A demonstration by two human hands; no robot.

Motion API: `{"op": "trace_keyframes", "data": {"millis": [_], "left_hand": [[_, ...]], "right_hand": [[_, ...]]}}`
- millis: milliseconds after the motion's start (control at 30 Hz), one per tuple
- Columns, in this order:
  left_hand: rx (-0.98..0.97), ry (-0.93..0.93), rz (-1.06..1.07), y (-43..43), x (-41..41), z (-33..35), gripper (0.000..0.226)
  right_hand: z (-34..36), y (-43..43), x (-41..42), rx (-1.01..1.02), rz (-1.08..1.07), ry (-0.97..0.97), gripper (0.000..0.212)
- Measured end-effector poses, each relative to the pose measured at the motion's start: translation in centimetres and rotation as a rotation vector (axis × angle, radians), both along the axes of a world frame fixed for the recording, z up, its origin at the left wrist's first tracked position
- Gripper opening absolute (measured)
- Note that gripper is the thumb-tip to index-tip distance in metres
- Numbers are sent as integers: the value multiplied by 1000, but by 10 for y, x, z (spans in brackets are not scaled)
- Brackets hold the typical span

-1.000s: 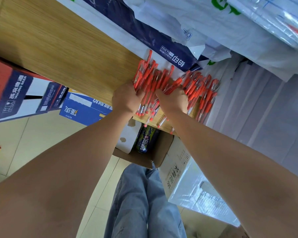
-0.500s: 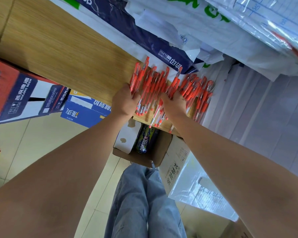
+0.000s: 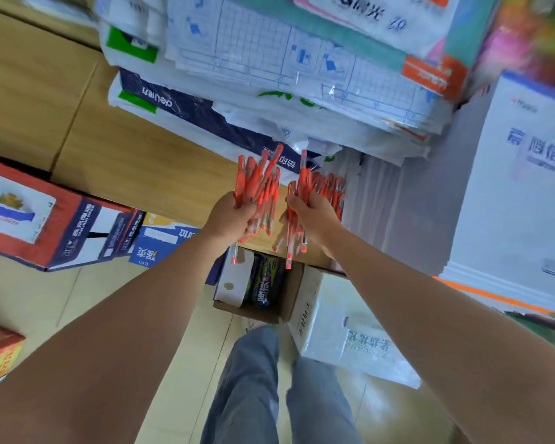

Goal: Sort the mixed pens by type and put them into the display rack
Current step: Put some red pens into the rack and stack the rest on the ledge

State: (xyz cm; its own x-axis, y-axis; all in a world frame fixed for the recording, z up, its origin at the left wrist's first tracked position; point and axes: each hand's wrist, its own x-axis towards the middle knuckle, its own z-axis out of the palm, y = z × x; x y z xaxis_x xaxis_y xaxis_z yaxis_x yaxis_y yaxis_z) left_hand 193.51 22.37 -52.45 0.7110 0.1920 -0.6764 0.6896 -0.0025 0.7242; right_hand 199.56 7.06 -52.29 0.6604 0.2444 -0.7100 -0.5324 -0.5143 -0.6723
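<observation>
Gripping a bundle of red pens (image 3: 258, 182), the left hand (image 3: 229, 217) sits at the near edge of the wooden table (image 3: 135, 165); at its 3 o'clock the right hand (image 3: 316, 216) clasps a second bundle (image 3: 322, 189); paper packs (image 3: 269, 75) lie at 12 o'clock.

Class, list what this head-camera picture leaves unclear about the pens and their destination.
- Display rack: nowhere in the head view.
- Pen count: red pens overlap in the left hand and right hand, which cover the barrels.
- Pen markings: too small and blurred.
- Colourful goods, top right: motion blur.

Red-orange pens (image 3: 258, 184), wood-grain tabletop (image 3: 135, 158)
</observation>
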Motion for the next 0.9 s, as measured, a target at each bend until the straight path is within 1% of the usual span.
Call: {"op": "trace_keyframes", "data": {"millis": [67,167,333,433,533,633,700,800,900], "left_hand": [[-6,-28,-8,-6,3,24,27],[39,-74,-55,-21,10,58,29],[57,-128,-50,-74,24,114,23],[59,-188,-35,-121,26,149,24],[100,-233,-35,-169,28,178,25],[57,-284,-69,-217,33,202,19],[55,-301,-72,-250,36,217,19],[44,-338,-126,-298,40,234,19],[54,-365,-216,-338,46,246,18]], "right_hand": [[22,-7,2,21,-19,-34,18],[58,-22,6,42,-36,-106,20],[117,-70,12,125,-55,-206,23],[149,-115,14,124,-61,-289,24],[179,-165,16,169,-78,-329,23],[205,-218,18,214,-107,-324,17],[218,-255,18,231,-149,-318,16],[231,-306,15,199,-194,-348,19],[238,-351,11,155,-309,-356,22]]}}
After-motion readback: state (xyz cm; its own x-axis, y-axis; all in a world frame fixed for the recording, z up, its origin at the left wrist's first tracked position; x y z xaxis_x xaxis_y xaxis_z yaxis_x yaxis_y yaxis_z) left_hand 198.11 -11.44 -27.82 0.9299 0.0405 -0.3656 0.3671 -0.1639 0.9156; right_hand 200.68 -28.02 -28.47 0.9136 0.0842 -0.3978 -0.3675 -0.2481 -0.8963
